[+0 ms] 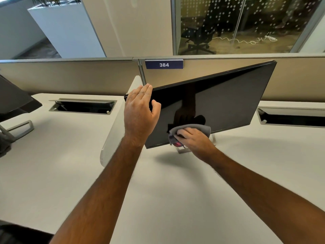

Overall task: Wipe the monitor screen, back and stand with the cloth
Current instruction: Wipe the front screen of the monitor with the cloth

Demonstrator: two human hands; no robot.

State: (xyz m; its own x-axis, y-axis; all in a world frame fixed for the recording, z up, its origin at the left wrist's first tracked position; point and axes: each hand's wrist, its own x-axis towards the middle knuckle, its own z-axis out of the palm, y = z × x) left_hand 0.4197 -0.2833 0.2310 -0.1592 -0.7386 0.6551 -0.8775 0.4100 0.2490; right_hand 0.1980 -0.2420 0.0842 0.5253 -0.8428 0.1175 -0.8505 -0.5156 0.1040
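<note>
On a white desk [175, 199], left hand [139, 111] grips the monitor [219, 103] edge; right hand [193, 140] seemingly bunches the cloth [193, 128] against its screen.

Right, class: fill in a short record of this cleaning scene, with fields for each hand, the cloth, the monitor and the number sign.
Left hand: grips the upper left corner of the black flat monitor, fingers over its top edge
Right hand: presses the grey cloth on the lower screen
Monitor: tilted, screen dark
Stand: silver, mostly hidden
Blue sign: reads 384
</note>
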